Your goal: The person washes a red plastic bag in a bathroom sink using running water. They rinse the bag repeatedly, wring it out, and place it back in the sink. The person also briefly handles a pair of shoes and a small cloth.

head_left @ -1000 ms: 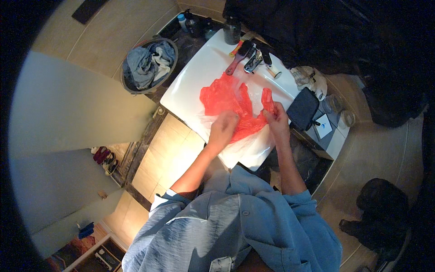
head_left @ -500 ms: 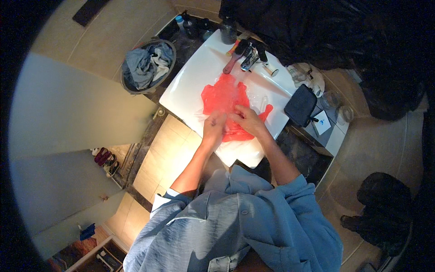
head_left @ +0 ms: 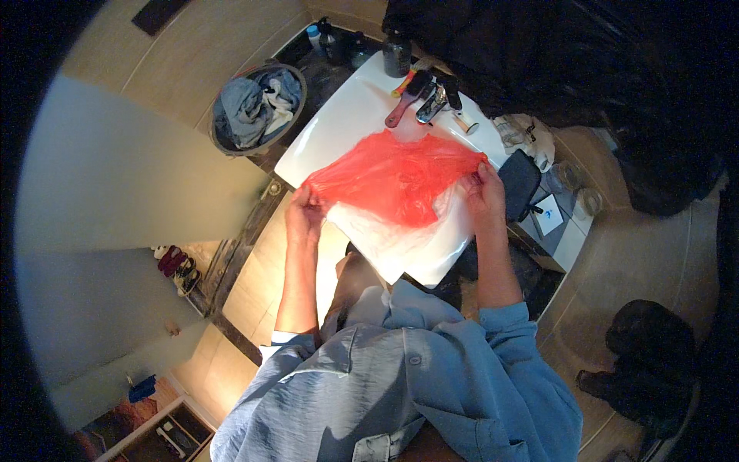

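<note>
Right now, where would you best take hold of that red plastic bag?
By its two outer ends, from either side: the red plastic bag is thin and limp, stretched between the left hand and right hand above the white sink.

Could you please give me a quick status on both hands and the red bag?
Left hand and right hand each grip an end. Red plastic bag stretched over white sink. Nothing in the way.
</note>
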